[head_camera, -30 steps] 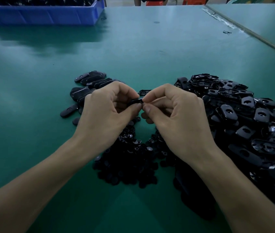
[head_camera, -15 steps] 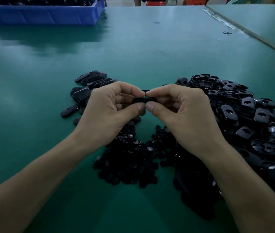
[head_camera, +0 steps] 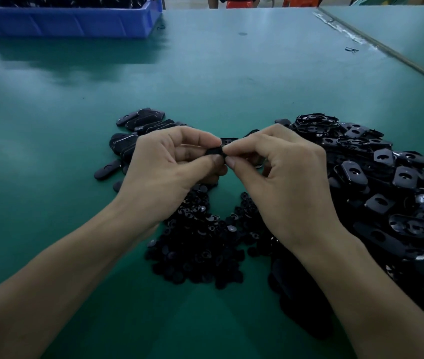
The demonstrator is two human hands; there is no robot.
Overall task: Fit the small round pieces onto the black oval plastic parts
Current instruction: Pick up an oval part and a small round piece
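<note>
Left hand pinches a black oval part between thumb and forefinger, held up over the green table at centre. Right hand pinches at the same part's end, thumb and forefinger tips pressed together on it and the other fingers curled. Can't tell whether a small round piece sits under the right fingertips: too dark, hidden. Step in hand, as a judgement: seating a round piece into the oval part in mid-air. Next move probably needs a firm squeeze square on the hole, then setting the part aside. The heap of small round pieces lies just under the wrists. The big heap of oval parts, holes showing, sits right of the right hand. A smaller group of oval parts sits behind the left hand, likely finished ones. A blue bin with more dark parts is far back left. Nothing blocks the hands; the right forearm passes over the heap's near edge and could scatter parts.
</note>
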